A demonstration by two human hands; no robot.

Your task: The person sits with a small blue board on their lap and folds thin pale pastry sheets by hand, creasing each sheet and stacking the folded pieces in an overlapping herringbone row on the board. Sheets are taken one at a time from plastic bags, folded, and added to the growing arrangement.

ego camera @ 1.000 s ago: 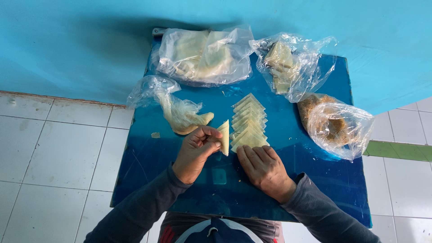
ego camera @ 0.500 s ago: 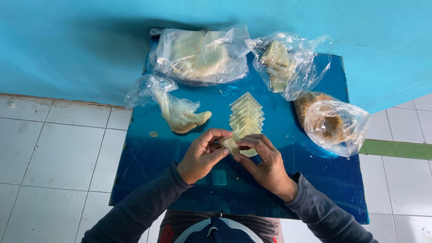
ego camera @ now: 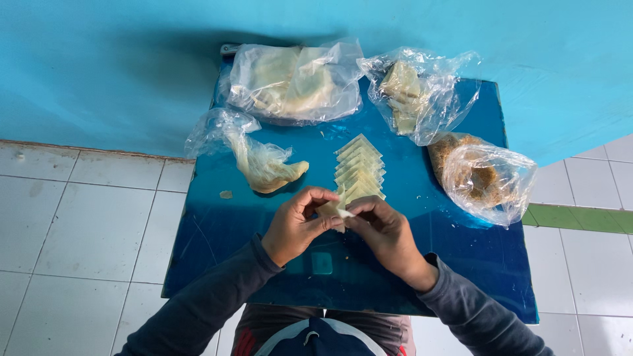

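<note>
My left hand and my right hand meet over the middle of a small blue table, both pinching one pale folded pastry piece between fingertips. Just beyond the hands, a row of overlapping folded pale pastry triangles lies on the table top. A clear bag with a lump of pale dough lies to the left of the row.
At the back of the table lie a clear bag of pale wrapper sheets and a second bag of folded pieces. A bag of brown crumbly filling sits at the right. A turquoise wall stands behind; white floor tiles surround the table.
My right hand lifted off the row of triangles and joined my left hand. Both now pinch the single piece, drawn a little nearer to me.
</note>
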